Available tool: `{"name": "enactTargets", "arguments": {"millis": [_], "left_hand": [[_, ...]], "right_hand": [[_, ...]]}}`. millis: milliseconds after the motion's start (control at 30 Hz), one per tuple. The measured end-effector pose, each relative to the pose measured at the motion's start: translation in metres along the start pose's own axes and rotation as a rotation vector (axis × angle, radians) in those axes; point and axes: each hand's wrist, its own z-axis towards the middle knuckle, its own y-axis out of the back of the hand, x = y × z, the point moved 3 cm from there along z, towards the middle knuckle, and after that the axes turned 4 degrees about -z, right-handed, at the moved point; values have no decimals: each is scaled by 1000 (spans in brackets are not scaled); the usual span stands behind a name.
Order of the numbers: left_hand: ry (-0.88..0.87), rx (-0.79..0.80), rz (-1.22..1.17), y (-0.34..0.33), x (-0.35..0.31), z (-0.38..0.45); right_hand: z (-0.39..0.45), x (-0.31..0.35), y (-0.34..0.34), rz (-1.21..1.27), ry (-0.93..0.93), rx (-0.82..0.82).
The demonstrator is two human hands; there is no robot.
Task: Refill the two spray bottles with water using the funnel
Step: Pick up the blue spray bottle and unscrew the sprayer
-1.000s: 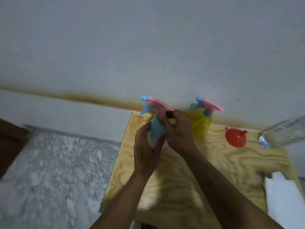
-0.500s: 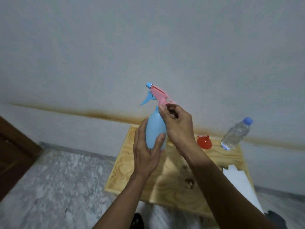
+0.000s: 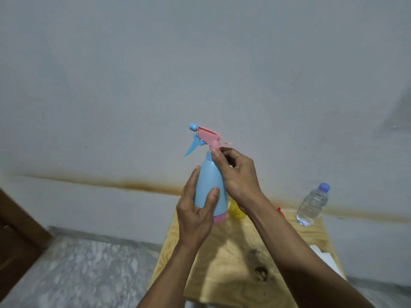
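I hold a light-blue spray bottle (image 3: 208, 183) with a pink base upright in the air above the table. My left hand (image 3: 195, 210) wraps its lower body. My right hand (image 3: 238, 174) pinches the neck just under the pink spray head (image 3: 208, 135), whose blue nozzle and trigger point left. Behind my right wrist only a sliver of the yellow spray bottle (image 3: 235, 211) shows, standing on the table. The red funnel (image 3: 280, 212) is almost fully hidden by my right forearm. A clear water bottle (image 3: 312, 205) with a blue cap stands at the table's back right.
A small plywood table (image 3: 222, 274) stands against a pale wall with a brown stain line. White paper or cloth (image 3: 324, 258) lies at its right edge. A dark smudge marks the wood near the middle. Grey marbled floor lies to the left, with a dark wooden door at far left.
Both hands lifted the blue spray bottle off the table and up in front of the wall. The view tilted, so the table now sits lower and the yellow bottle is hidden behind my right wrist.
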Motion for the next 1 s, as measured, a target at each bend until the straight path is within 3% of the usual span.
{"name": "enactTargets", "arguments": {"millis": [133,467,1000], "left_hand": [[-3,36,-40,11,-2,17],[53,110,-91,29,9,38],[136,123,-167,2,20,50]], "right_hand": [[8,7,-12,2,30,24],[14,-5,-37,99,-21,-93],[29,-11,-27,109,-56,-188]]}}
